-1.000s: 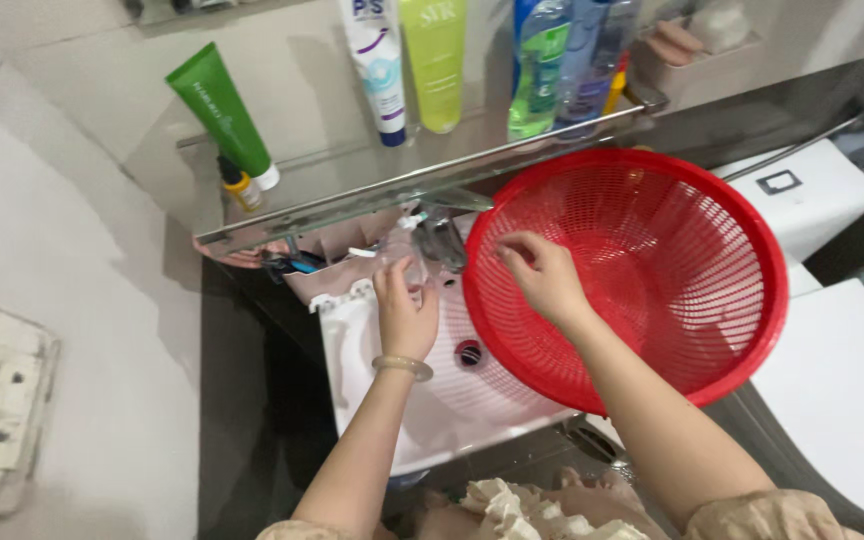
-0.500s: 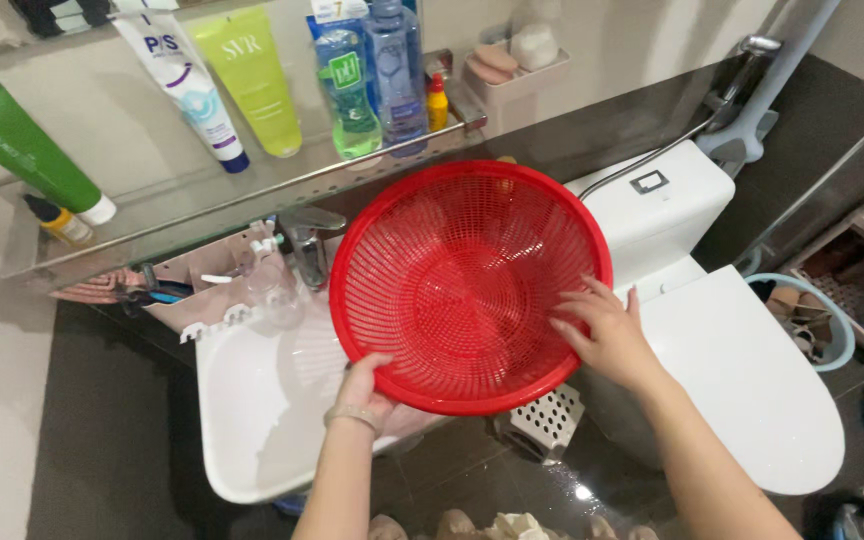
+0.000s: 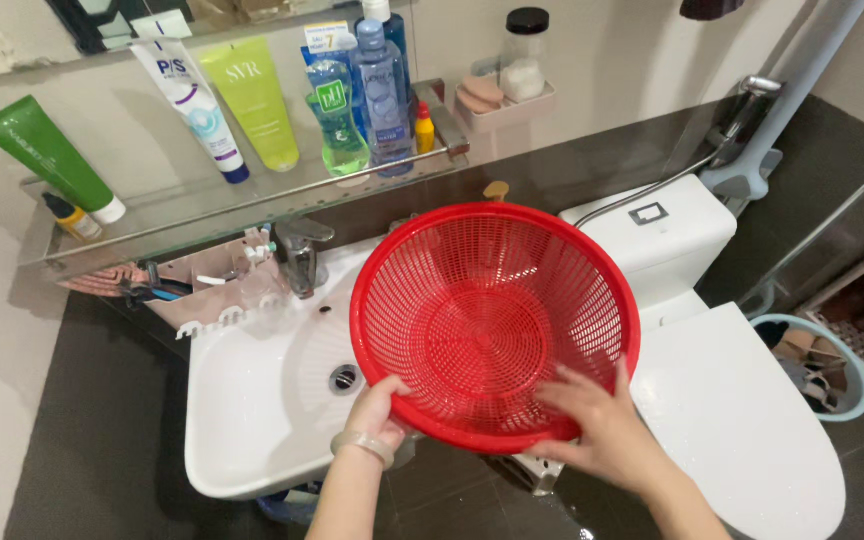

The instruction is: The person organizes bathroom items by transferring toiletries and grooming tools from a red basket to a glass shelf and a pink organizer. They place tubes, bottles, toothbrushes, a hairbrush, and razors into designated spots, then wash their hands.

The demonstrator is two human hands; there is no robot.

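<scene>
Head view showed the red colander [image 3: 495,325] shifted from a second earlier — then over the sink's right side, it now hung between the sink [image 3: 252,420] and the toilet [image 3: 742,420]. The left hand [image 3: 377,410] gripped its near rim; the right hand [image 3: 592,425] pressed fingers inside. The colander was empty — the sink too.
</scene>
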